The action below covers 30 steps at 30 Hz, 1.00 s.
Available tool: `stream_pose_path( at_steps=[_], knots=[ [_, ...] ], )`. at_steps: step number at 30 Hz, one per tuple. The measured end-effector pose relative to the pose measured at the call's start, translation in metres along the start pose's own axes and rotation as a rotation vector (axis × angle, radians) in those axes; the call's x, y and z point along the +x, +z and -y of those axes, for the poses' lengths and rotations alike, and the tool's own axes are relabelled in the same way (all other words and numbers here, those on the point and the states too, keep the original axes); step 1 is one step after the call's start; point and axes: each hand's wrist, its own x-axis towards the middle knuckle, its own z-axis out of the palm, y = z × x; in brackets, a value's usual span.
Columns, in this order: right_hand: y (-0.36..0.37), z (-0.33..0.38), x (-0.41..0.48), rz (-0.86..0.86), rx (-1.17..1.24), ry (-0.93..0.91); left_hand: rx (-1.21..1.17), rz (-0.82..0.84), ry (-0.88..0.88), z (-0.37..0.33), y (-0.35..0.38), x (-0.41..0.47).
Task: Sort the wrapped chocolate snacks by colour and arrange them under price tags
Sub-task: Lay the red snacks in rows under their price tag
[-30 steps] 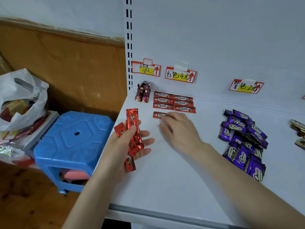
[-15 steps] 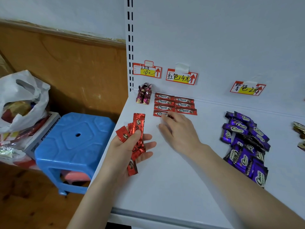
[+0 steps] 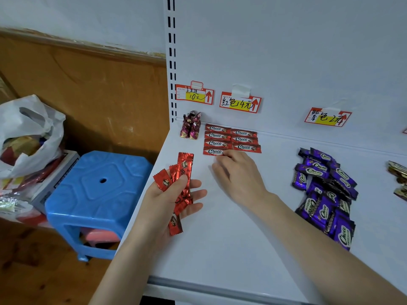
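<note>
Gold-wrapped snacks [image 3: 397,170] — cut off by the right edge.

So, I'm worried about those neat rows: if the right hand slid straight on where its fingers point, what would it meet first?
Likely the nearest red Choco bar, at the fingertips of the right hand, perhaps already touched; the other red rows lie just behind.

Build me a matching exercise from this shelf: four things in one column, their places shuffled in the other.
1. purple snacks
2. red Choco bars
3. red wrapped sticks
4. blue stool

A. gripped in the left hand
B. standing left of the shelf
C. in neat rows under the 4 yuan tag
D. in a loose heap under the 2 yuan tag

Pairs: 1-D, 2-C, 3-A, 4-B.
</note>
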Motion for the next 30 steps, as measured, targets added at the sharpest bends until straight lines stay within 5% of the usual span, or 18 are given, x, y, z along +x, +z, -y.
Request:
stream_pose_path(
  at_steps=[22,27,30],
  knots=[
    [0.003,-0.002,-0.001,-0.067,0.057,-0.02,0.004,0.009,0.006,-0.002,0.002,-0.004],
    [-0.017,0.008,-0.008,-0.167,0.531,0.073,0.102,0.053,0.047,-0.003,0.005,-0.008],
    [-0.041,0.024,-0.012,-0.015,0.939,0.129,0.182,0.091,0.083,-0.002,0.01,-0.012]
  ],
)
